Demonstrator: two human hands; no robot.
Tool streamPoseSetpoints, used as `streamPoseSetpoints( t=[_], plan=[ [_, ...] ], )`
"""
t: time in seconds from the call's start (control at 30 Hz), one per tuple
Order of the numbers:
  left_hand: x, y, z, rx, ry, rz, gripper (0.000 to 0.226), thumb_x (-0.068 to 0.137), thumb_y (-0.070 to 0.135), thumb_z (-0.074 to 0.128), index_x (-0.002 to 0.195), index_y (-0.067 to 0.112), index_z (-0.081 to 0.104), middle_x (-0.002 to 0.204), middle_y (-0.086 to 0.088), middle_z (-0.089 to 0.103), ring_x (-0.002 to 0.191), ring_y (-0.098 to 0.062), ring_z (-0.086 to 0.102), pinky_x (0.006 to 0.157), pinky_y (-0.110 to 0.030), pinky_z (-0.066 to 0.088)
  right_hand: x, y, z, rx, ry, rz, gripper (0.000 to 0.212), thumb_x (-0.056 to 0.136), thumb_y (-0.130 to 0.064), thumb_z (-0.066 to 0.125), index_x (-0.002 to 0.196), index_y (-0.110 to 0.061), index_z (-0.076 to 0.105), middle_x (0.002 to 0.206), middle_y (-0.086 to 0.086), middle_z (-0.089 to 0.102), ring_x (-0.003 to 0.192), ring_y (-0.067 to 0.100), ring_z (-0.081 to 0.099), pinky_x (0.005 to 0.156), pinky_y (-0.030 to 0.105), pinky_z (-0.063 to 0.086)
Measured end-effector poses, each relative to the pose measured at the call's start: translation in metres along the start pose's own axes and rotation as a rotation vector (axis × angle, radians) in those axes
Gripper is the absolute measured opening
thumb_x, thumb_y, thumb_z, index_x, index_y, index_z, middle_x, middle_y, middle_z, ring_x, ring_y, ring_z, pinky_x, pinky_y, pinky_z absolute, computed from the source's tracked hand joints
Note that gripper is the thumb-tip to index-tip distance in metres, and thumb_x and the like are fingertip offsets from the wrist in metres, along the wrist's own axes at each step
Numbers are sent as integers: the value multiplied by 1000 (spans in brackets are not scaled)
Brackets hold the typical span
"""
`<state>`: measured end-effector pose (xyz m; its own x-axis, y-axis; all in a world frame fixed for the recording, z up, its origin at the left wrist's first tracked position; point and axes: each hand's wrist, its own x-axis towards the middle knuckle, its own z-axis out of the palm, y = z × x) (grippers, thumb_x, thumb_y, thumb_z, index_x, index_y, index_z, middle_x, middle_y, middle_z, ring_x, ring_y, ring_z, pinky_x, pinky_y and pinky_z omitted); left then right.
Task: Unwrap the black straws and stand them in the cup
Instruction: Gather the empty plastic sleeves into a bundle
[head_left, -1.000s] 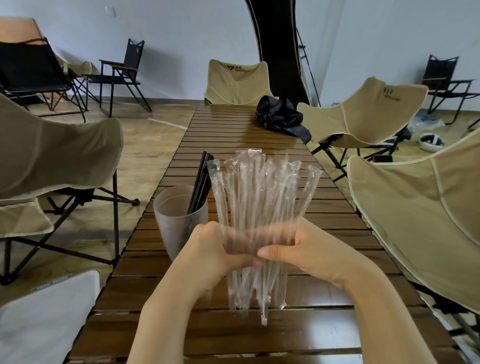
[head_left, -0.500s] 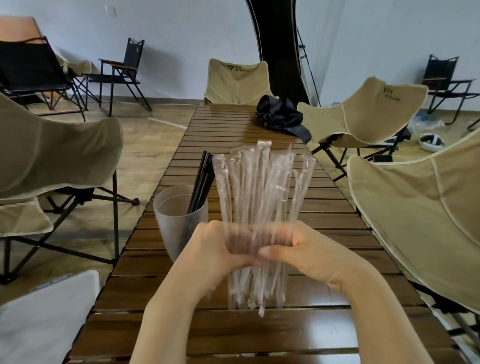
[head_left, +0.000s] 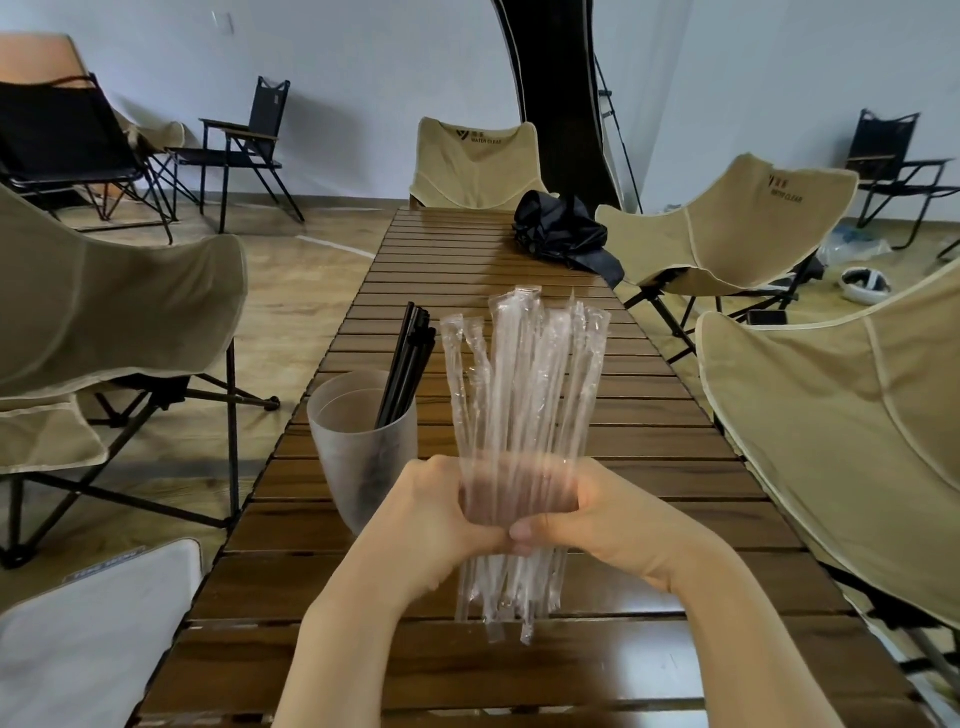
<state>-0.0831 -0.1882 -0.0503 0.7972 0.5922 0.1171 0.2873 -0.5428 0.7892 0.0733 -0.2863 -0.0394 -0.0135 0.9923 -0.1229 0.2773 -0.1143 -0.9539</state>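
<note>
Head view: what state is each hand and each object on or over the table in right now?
Left hand: grips the wrapper bundle at its middle.
Right hand: grips the same bundle from the other side.
Wrapper bundle: upright, clear, no black straw visible inside.
Cup: upright on the table.
Black straws: unwrapped, leaning in the cup.
Black fabric bundle: crumpled at the table's far end.

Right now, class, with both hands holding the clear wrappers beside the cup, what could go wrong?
1. The left hand sits close beside the cup, which stands near the table edge with black straws leaning out; a nudge might tip it.
2. The wrapper bundle, held by left and right hand, hangs unevenly below the grip; loose ones may slip out.
</note>
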Motion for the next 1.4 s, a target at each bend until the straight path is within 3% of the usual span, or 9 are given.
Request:
streamPoseSetpoints(
  t=[0.37, 0.53, 0.67, 0.8, 0.9, 1.0, 1.13, 1.3, 1.4],
  plan=[
    [-5, -6, -4, 3, -74, 24, 38, 61, 40, 83, 95, 42, 67, 92, 25, 68, 88, 9, 62, 79, -15, 50, 5, 10, 10, -180, -89, 251, 49, 70, -14, 80, 112, -35, 65, 106, -11, 70, 103, 4, 63, 102, 35, 45],
    [-3, -7, 5, -65, -13, -45, 42, 57, 61, 76, 92, 45, 58, 87, 23, 65, 87, 11, 60, 67, -8, 48, 15, 13, 29, -150, -82, 150, 39, 76, -19, 75, 113, -24, 65, 109, 2, 69, 106, 17, 63, 99, 44, 48],
    [0, -3, 9, -97, -4, -39, 64, 60, 74, 61, 111, 34, 60, 97, 12, 67, 91, 1, 64, 80, -22, 55, 21, 11, 31, -97, -24, 26, 29, 79, -11, 72, 103, -27, 67, 99, -2, 70, 97, 10, 67, 92, 37, 53],
    [3, 3, 10, -190, 51, -49, 51, 71, 62, 60, 110, 30, 62, 95, 8, 68, 78, -4, 65, 61, -17, 54, 22, 11, 30, -7, -3, -9, 33, 77, -7, 72, 101, -29, 67, 96, 0, 71, 96, 14, 68, 89, 37, 56],
    [3, 4, 10, -294, 69, -90, 49, 72, 54, 64, 114, 29, 60, 105, 8, 65, 94, -7, 64, 75, -24, 58, 20, 14, 30, 71, 11, 15, 40, 82, -9, 67, 108, -39, 65, 101, -4, 71, 95, 8, 68, 88, 31, 55],
    [2, 9, 7, -424, 119, -63, 27, 70, 50, 67, 95, 38, 66, 92, 13, 70, 89, -2, 67, 69, -17, 56, 17, 15, 29, 52, 2, 78, 19, 82, -23, 65, 100, -25, 70, 89, 1, 72, 87, 13, 68, 96, 42, 50],
    [4, 14, -1, -508, 215, 45, 20, 78, 41, 64, 88, 25, 68, 79, 12, 68, 80, -2, 66, 68, -10, 49, 11, 15, 26, 12, -115, 167, 23, 89, -34, 60, 84, -14, 71, 84, 4, 73, 88, 17, 67, 107, 50, 35],
    [3, 15, -2, -555, 266, 85, 18, 82, 32, 62, 94, 20, 68, 87, 8, 70, 85, -6, 67, 72, -16, 53, 3, 12, 13, 106, -162, 166, 10, 91, -15, 61, 88, -13, 70, 69, 5, 67, 72, 20, 67, 89, 31, 51],
    [3, 15, -3, -643, 308, 110, 15, 85, 31, 59, 91, 20, 68, 93, 2, 71, 92, -11, 67, 77, -24, 55, -2, 12, 5, 88, -137, 165, 9, 88, -12, 63, 92, -12, 71, 67, 6, 64, 68, 21, 65, 86, 29, 47]
  ],
)
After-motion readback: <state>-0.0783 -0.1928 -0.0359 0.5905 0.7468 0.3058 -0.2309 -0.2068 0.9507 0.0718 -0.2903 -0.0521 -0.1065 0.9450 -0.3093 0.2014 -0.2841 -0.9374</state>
